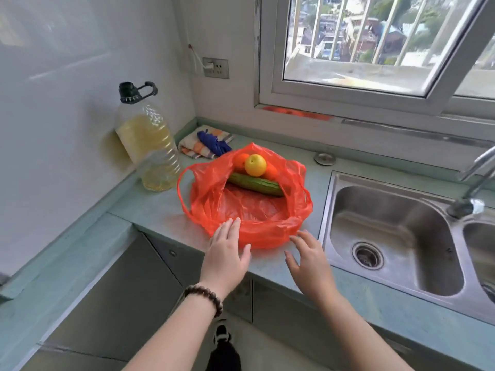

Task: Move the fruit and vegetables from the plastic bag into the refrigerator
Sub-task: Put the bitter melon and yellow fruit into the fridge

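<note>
A red plastic bag (pixel 249 210) lies spread wide on the pale green counter (pixel 150 204). Inside, at its far side, a green cucumber (pixel 254 184) lies crosswise, with a yellow fruit (pixel 255 165) and two oranges (pixel 240 159) behind it. My left hand (pixel 227 255), with a bead bracelet on the wrist, is at the bag's near left edge, fingers apart and fingertips at the plastic. My right hand (pixel 309 261) hovers just off the bag's near right corner, fingers spread and holding nothing. No refrigerator is in view.
A large bottle of yellow oil (pixel 147 145) stands left of the bag by the wall. A folded cloth with a blue glove (pixel 206 143) lies in the back corner. A steel double sink (pixel 396 236) with a tap (pixel 471 188) is at the right, below a window.
</note>
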### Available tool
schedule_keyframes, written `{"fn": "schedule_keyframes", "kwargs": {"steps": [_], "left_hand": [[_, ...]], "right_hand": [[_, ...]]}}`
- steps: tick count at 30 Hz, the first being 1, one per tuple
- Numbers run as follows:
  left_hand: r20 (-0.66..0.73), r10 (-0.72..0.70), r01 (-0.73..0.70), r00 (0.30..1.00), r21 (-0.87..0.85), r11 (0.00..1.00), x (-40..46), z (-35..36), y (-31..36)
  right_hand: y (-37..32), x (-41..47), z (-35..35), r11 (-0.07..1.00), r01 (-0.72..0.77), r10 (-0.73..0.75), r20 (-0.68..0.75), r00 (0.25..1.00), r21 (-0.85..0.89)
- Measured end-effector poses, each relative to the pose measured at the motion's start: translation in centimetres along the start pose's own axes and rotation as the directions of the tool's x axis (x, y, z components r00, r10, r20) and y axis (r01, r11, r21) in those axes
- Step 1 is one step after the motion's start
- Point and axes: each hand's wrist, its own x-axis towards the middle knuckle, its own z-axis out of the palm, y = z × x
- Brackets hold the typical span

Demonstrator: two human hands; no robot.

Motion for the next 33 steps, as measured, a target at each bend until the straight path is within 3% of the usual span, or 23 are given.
{"fn": "schedule_keyframes", "kwargs": {"steps": [5,13,17,21,27,33], "left_hand": [[-0.012,0.052,-0.052,0.999,-0.011,0.999,9.1,1.3,-2.9],[0.131,0.319,-0.323,0.939,0.012,0.946,21.7,4.5,-4.9],[0.239,0.434,-0.454,0.868,0.034,0.890,25.4,7.1,-4.4],[0.301,0.482,-0.520,0.823,0.059,0.852,27.4,9.8,-3.8],[0.342,0.477,-0.550,0.810,0.162,0.819,28.9,12.4,-3.3],[0.251,0.509,-0.555,0.823,0.165,0.816,29.4,12.7,-3.2]], "right_hand": [[0.5,8.0,2.3,0.999,-0.049,0.048,-0.047,0.998,-0.023],[1.4,18.5,5.1,0.968,-0.168,0.133,-0.184,0.974,-0.186],[3.0,21.4,6.2,0.915,-0.258,0.233,-0.116,0.966,-0.311],[4.6,23.3,6.7,0.882,-0.344,0.360,-0.009,0.933,-0.322],[6.8,25.2,6.0,0.933,-0.245,0.214,-0.143,0.966,-0.263],[8.4,28.1,3.4,0.932,-0.276,0.249,-0.139,0.959,-0.236]]}}
